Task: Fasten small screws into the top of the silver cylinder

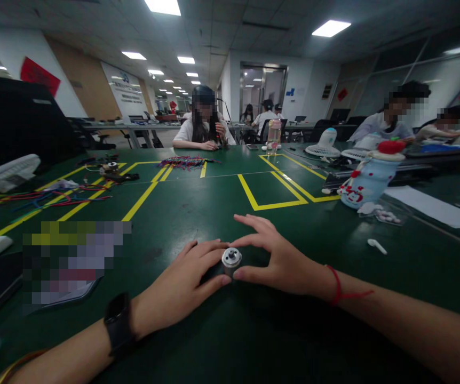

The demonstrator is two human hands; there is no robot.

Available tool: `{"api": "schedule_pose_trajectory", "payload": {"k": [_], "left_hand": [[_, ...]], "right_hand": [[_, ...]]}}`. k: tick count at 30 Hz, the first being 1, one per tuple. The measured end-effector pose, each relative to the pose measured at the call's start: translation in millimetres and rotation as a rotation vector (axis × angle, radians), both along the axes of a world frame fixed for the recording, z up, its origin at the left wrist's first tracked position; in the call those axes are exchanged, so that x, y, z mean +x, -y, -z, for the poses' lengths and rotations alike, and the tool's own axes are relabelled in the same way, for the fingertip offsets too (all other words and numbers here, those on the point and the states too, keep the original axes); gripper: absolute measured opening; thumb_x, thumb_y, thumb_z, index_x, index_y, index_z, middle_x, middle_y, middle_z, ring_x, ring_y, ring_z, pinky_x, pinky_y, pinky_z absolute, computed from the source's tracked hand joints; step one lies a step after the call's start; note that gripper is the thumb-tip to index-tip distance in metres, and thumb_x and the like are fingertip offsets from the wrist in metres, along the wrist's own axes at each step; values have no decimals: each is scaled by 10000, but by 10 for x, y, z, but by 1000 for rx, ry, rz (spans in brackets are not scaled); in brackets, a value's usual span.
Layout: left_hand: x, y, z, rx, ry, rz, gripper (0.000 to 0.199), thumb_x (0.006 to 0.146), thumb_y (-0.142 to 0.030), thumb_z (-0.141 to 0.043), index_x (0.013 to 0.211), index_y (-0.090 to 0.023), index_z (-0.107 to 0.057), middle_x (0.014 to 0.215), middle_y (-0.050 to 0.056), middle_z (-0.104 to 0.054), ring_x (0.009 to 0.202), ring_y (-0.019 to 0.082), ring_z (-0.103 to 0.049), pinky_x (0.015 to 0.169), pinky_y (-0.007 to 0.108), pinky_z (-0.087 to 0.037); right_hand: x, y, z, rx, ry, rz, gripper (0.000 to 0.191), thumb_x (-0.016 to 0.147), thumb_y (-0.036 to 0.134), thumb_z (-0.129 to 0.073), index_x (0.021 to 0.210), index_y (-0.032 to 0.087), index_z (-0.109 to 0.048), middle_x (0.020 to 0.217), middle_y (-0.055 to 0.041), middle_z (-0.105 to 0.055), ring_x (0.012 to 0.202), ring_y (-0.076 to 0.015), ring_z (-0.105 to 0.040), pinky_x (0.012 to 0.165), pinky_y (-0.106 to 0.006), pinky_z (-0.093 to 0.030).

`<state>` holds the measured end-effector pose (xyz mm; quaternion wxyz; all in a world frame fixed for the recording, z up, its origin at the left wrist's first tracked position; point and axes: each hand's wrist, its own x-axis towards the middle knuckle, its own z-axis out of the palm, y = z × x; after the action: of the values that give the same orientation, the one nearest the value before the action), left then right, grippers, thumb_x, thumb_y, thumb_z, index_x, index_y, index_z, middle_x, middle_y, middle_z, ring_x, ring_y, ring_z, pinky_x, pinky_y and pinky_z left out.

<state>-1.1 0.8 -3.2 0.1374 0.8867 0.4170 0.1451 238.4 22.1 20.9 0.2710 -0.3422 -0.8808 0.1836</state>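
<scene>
Motor (231, 258) appears to stand upright on the desk (198, 205), at near centre, shaft end up, between the left hand (190, 272) and the right hand (280, 256). The step in hand looks like handling this one piece with both hands; whether it is being taken up or let go, I cannot tell. A lift would call for drawing thumb and fingers in evenly, keeping the shaft free. The left grip is half open, its thumb just beside the motor's near left edge. The right grip is wider, thumb at the near right, forefinger reaching behind, outer fingers spread. Whether either presses firmly on the metal cannot be told. An earbud (377, 246) lies well apart, to the right.
</scene>
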Motion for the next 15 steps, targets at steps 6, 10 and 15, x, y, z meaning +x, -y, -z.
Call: {"api": "schedule_pose_trajectory", "payload": {"k": [6, 10, 15], "left_hand": [[12, 4, -8, 21, 3, 11, 408, 953, -419, -480, 1349, -355, -411, 1427, 15, -443, 1299, 240, -403, 1103, 537, -236], [3, -8, -4, 20, 11, 9, 406, 950, -420, -484, 1345, -342, -427, 1431, 23, -440, 1304, 247, -401, 1106, 528, -240], [-11, -6, -3, -8, 8, 11, 399, 956, -430, -472, 1345, -351, -430, 1434, 22, -442, 1322, 255, -379, 1109, 545, -218]], "right_hand": [[-204, 49, -45, 30, -238, 114, 136, 825, 355, -657, 880, 248, -721, 1312, -41, -543, 1256, -220, -444, 1052, -420, -333], [-51, -62, -97, -34, -273, 99, 150, 844, 355, -638, 880, 243, -730, 1230, -39, -602, 1163, -202, -524, 1019, -407, -370], [219, -156, 0, -83, 83, -64, 153, 794, 414, -684, 898, 328, -756, 1343, -9, -547, 1262, -278, -432, 1031, -519, -317]]}}
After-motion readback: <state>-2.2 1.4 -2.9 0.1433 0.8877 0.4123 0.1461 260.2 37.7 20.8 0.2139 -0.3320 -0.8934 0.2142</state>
